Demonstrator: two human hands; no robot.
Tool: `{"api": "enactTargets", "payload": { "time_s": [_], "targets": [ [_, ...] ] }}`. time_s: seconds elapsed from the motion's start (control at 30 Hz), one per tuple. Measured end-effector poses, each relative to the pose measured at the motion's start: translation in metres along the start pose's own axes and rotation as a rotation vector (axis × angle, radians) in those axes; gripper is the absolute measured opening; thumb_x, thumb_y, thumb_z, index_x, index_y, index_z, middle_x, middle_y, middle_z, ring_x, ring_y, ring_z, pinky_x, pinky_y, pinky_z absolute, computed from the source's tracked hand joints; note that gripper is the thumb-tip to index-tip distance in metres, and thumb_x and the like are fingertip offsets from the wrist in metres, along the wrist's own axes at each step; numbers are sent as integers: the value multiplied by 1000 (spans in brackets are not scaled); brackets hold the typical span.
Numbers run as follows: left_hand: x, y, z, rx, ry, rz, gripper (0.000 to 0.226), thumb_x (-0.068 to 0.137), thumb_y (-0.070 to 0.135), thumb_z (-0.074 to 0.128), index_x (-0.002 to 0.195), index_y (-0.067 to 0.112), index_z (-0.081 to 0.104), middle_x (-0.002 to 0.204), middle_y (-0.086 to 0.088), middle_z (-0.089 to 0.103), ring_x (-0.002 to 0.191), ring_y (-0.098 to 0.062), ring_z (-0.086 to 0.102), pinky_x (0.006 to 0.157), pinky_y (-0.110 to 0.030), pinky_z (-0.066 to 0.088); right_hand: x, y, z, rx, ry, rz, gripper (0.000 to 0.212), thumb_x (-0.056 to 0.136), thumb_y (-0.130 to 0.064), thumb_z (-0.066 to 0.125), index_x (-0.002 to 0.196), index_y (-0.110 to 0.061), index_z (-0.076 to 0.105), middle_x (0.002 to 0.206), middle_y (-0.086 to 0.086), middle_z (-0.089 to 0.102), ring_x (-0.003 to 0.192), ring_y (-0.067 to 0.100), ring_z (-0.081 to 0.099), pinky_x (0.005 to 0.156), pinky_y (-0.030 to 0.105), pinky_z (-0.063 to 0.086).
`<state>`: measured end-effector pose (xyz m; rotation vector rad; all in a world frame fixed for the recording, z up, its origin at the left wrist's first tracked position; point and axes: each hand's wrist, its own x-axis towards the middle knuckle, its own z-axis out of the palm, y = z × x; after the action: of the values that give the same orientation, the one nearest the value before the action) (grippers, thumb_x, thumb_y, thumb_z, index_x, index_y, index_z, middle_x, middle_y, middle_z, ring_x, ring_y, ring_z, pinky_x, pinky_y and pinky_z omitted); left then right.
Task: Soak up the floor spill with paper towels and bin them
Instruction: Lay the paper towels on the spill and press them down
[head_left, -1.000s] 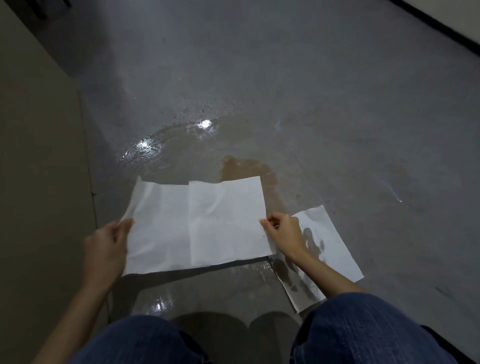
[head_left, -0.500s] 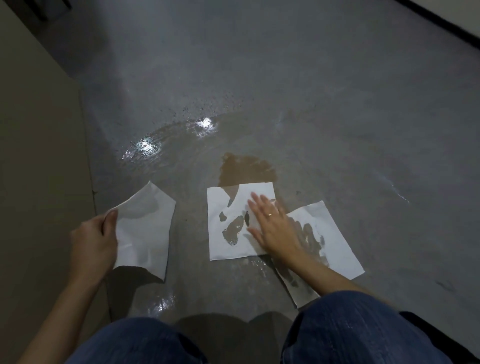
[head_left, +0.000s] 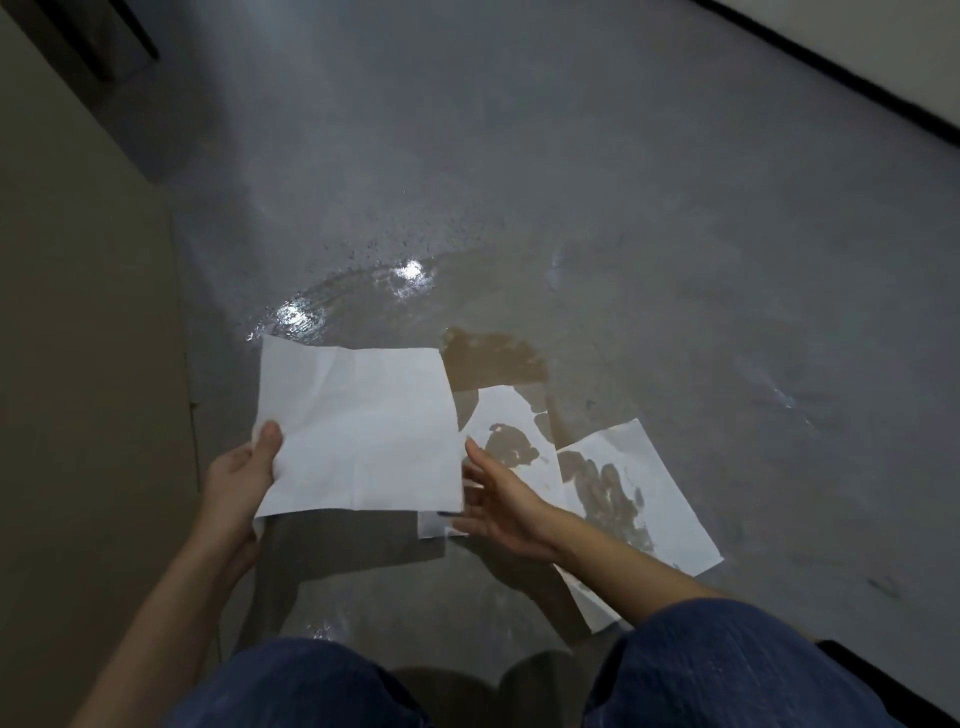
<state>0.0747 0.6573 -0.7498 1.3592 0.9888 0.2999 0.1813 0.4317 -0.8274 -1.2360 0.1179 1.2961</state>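
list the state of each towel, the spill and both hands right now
dry paper towel: held above the floor, flat, no wet marks
middle paper towel: lying on the floor, patchy brown wet marks
right paper towel: lying on the floor, soaked in patches
spill: still wet and shiny, not soaked up
left hand: pinching the dry towel's edge
right hand: open, by the dry towel's right edge
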Motion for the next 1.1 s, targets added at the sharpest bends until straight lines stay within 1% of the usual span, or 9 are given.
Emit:
{"api": "enactTargets", "payload": {
  "time_s": [0.2, 0.37, 0.47, 0.53, 0.67, 0.73, 0.87, 1.0, 1.1],
  "targets": [
    [8, -8, 36, 144, 22, 128, 37, 100, 26, 46, 77, 0, 59, 73, -14, 59, 57, -17, 55, 55, -27, 42, -28, -40, -18, 209, 5, -151, 53, 92, -57, 43, 122, -15, 56, 118, 9, 69, 111, 30, 63, 107, 49, 39],
    [28, -23, 67, 311, -44, 202, 41, 99, 31, 47, 66, 8, 58, 65, -5, 54, 69, -16, 48, 60, -31, 36, -25, -68, -40, -167, 200, -229, 46, 87, -32, 69, 127, -11, 58, 117, 7, 69, 101, 27, 68, 79, 41, 58],
    [38, -19, 95, 381, -75, 270, 23, 98, 29, 49, 102, 11, 63, 94, -5, 64, 90, -23, 60, 74, -33, 44, -13, -77, -45, -367, 402, -310, 40, 83, -16, 74, 121, -7, 62, 111, 10, 70, 89, 27, 72, 73, 47, 61],
    [46, -15, 110, 422, -77, 264, 47, 95, 30, 54, 139, 19, 39, 110, -6, 59, 98, -25, 59, 86, -36, 47, -5, -86, -50, -440, 518, -377, 36, 84, -13, 71, 119, -7, 63, 112, 8, 70, 88, 24, 71, 71, 42, 61],
    [57, -13, 128, 432, -203, 284, 57, 92, 14, 59, 138, 22, 26, 84, -6, 58, 70, -20, 60, 56, -31, 56, 14, -106, -65, -363, 565, -443, 41, 87, -3, 66, 127, 0, 55, 118, 10, 62, 78, 21, 66, 57, 29, 60],
    [65, -13, 136, 486, -253, 318, 50, 92, 9, 58, 131, 21, 31, 92, -3, 59, 76, -21, 63, 55, -29, 58, 25, -111, -72, -350, 577, -407, 43, 88, 0, 63, 129, 2, 52, 125, 14, 59, 83, 25, 65, 60, 32, 61],
    [85, -27, 143, 713, -300, 334, 32, 90, 17, 62, 118, 26, 48, 124, -11, 46, 101, -35, 59, 85, -50, 53, 41, -109, -84, -325, 620, -276, 43, 89, 8, 56, 132, 2, 49, 127, 16, 57, 97, 32, 61, 69, 34, 58],
    [83, -45, 153, 881, -391, 159, 46, 93, 26, 59, 134, 13, 47, 137, -16, 28, 123, -36, 45, 110, -40, 34, 58, -96, -102, -507, 705, -264, 51, 88, -9, 65, 134, -6, 44, 135, 14, 54, 116, 31, 56, 90, 36, 52],
    [77, -57, 155, 1107, -309, 225, 49, 93, 33, 57, 137, 13, 46, 150, -16, 9, 139, -35, 18, 113, -41, 23, 63, -82, -105, -818, 911, -344, 57, 87, -14, 66, 137, -8, 38, 141, 16, 38, 125, 34, 45, 102, 38, 40]
  ]
}}
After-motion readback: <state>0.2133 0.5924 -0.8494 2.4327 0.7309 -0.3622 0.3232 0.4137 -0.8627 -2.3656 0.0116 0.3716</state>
